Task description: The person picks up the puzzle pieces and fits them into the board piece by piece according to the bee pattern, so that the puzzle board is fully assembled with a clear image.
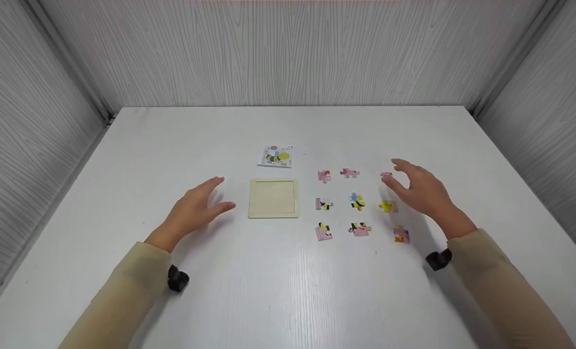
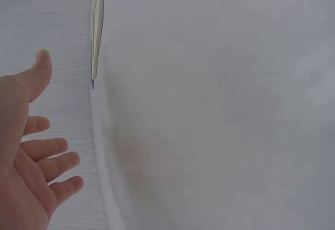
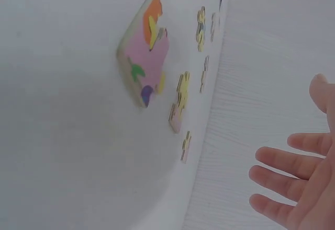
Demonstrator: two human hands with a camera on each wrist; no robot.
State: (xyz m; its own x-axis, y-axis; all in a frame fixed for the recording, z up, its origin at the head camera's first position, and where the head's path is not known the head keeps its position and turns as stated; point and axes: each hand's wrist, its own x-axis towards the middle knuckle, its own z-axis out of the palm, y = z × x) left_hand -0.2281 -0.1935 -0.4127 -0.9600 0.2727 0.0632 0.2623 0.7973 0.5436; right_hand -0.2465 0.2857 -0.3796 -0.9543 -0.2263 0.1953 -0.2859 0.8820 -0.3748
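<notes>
Left of a square cream wooden puzzle tray, my left hand hovers with thumb and fingers apart, holding nothing. My right hand is held over the right side of the loose jigsaw pieces, its fingers spread and nothing in them. Several pieces lie in rough rows right of the tray, among them a yellow piece, a blue and yellow piece and a pink corner piece with orange on it. The right thumb partly covers a pink piece in the head view.
Behind the tray lies a square picture card with a bee on it. The white table is bounded by grey wood-grain panels at the back and sides. Each wrist carries a small black camera.
</notes>
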